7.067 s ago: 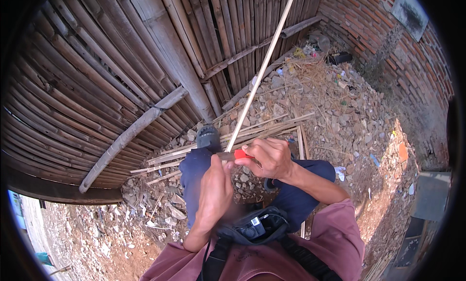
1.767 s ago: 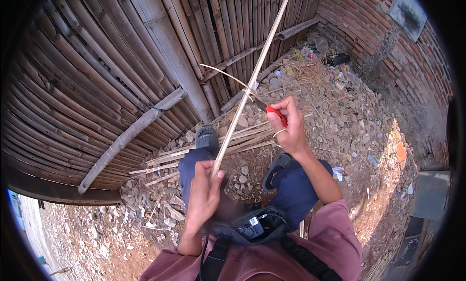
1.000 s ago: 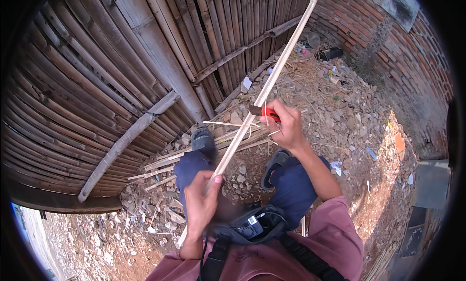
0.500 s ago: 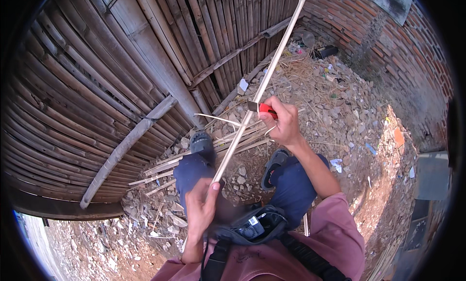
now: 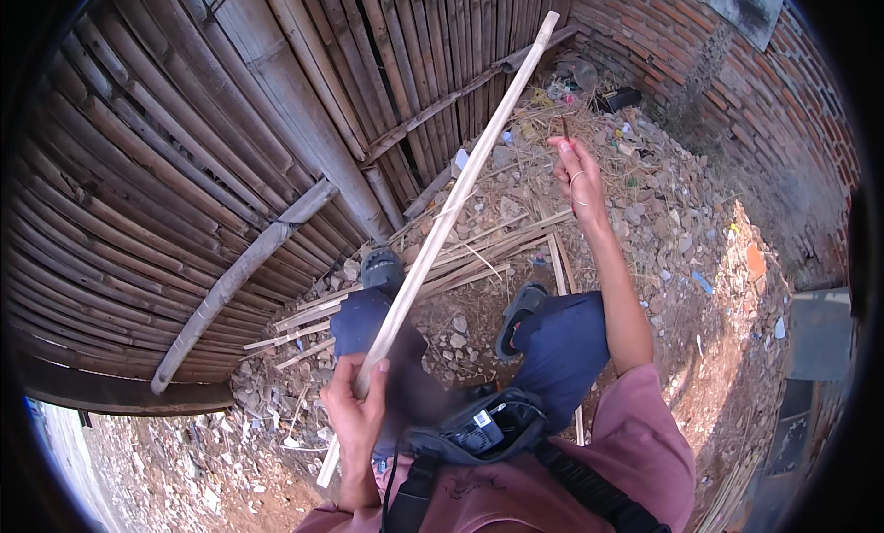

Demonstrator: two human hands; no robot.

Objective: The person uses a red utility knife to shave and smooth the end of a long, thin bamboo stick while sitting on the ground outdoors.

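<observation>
A long pale bamboo strip [image 5: 443,224] slants from my lower left up to the far middle, its far end in front of the bamboo wall. Near its lower part my left hand [image 5: 354,406] grips it, thumb and fingers closed round it. Apart from the strip, to its right, my right hand [image 5: 582,183] is closed on a red utility knife [image 5: 564,132], seen nearly edge-on with the blade pointing away. A thin pale loop lies over the right fingers. Beside the strip's middle is a thin shaving [image 5: 485,260]; whether it is attached, I cannot tell.
More split bamboo strips [image 5: 470,257] lie on the rubble ground [image 5: 645,229] by my feet. A bamboo wall [image 5: 184,164] rises at the left, a brick wall [image 5: 783,137] at the far right. An open waist pouch [image 5: 488,427] sits at my front.
My right hand with the knife has moved off the strip, away and to the right. My left hand and the strip have shifted down and left, and the strip's far end now shows.
</observation>
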